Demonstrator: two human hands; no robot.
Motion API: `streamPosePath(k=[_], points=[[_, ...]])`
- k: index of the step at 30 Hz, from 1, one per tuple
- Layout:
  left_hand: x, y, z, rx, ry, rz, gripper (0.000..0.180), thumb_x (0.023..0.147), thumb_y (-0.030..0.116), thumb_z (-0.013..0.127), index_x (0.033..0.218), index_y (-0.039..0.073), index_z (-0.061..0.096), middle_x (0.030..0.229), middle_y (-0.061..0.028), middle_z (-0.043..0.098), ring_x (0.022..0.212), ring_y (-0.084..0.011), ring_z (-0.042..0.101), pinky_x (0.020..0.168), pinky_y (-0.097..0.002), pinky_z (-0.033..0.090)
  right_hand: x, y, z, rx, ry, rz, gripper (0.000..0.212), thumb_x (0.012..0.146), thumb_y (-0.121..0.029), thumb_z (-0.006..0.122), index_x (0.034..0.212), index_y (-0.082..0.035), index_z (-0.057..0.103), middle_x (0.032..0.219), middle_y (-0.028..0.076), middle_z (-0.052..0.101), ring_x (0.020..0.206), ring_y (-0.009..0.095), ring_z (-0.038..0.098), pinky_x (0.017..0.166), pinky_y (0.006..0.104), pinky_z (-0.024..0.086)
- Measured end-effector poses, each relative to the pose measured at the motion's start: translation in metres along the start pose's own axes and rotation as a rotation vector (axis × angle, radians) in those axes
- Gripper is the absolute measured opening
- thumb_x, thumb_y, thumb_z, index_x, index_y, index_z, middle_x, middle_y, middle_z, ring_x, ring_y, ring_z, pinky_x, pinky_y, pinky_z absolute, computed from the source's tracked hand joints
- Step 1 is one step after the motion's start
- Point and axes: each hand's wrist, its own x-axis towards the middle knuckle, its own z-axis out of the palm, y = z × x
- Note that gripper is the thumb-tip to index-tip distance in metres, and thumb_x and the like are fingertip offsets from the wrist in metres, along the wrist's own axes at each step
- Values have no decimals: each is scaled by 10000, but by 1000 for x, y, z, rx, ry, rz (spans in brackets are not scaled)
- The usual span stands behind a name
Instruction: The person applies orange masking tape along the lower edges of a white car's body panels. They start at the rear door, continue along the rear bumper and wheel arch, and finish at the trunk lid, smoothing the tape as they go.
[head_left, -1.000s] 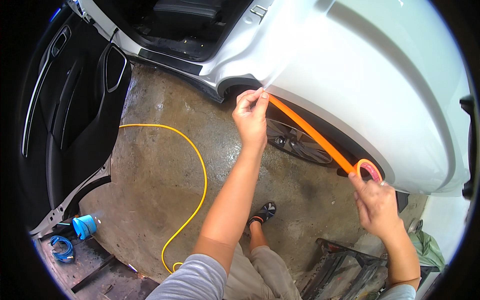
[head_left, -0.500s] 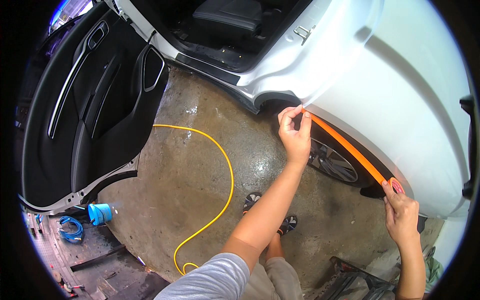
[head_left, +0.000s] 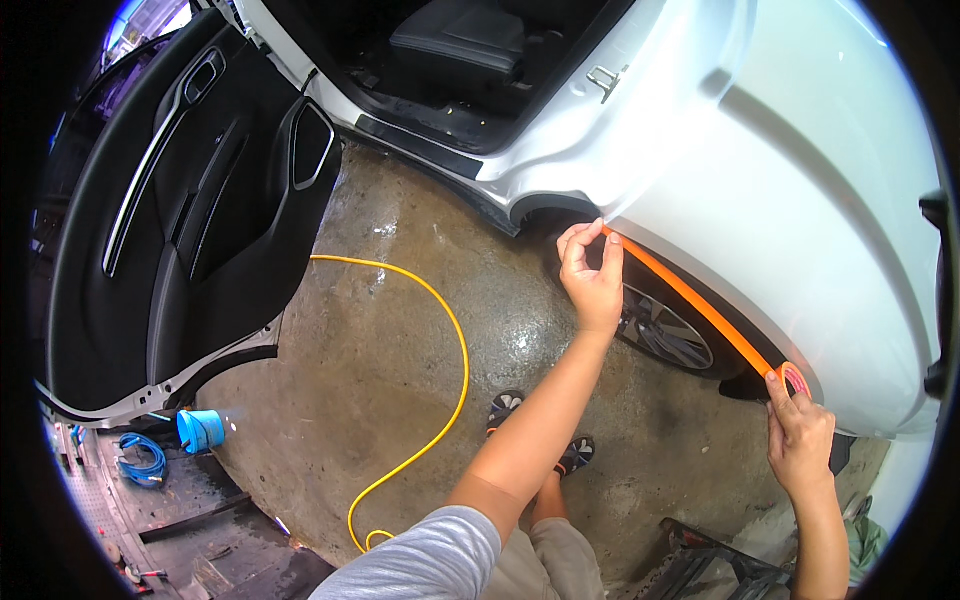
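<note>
A white car [head_left: 800, 180] fills the upper right, its rear wheel arch just ahead of me. An orange strip of masking tape [head_left: 690, 300] runs along the arch edge. My left hand [head_left: 592, 272] presses the strip's upper end against the arch with its fingertips. My right hand [head_left: 800, 435] holds the orange tape roll [head_left: 793, 378] at the strip's lower end, fingers curled around it. The dark wheel [head_left: 665, 330] sits in the arch behind the tape.
The car's open door [head_left: 190, 220] with black inner trim stands at the left. A yellow hose [head_left: 440, 370] loops across the wet concrete floor. A blue cup [head_left: 203, 430] and blue coiled cable [head_left: 140, 462] lie lower left. My sandalled feet [head_left: 540, 430] are below.
The view has shifted, so the car and both hands sit further right and lower. The tape strip has stretched longer along the arch, with my right hand further down.
</note>
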Motion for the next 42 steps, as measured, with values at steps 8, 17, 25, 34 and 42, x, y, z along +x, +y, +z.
streamPosePath(k=[8,17,25,34,42], points=[[0,-5,-1,-13,0,16,267,948,5,820,1205,12,745,1278,-107,625,1237,-224,604,1128,-368,468,3,-1,2,-96,-32,38,570,883,-26,777,1445,-104,714,703,130,565,577,353,590,570,476,471],[0,-15,-7,-75,-48,-26,306,968,10,812,1263,-7,732,1337,-93,577,1250,-197,591,1112,-360,475,2,7,4,-145,-91,107,583,898,-53,773,1470,-135,694,715,114,615,570,328,639,549,465,526],[0,-10,-8,-26,-36,-41,300,983,70,818,1269,27,740,1339,-67,592,1216,-165,594,1039,-332,475,3,7,-6,-127,-104,12,679,843,1,733,1493,-194,698,831,184,681,612,342,682,585,455,573],[0,-9,-7,-52,-35,-69,310,982,104,829,1273,42,741,1347,-48,587,1231,-166,590,1046,-337,447,10,0,1,-231,-150,157,686,838,10,698,1510,-129,680,798,225,674,592,376,676,572,482,565],[-10,-2,-4,89,-63,-58,503,954,138,853,1406,68,645,1451,-93,520,1358,-226,516,1142,-403,382,17,-5,-8,-253,-162,191,654,866,-13,705,1508,-137,682,756,205,678,597,369,682,577,484,559]])
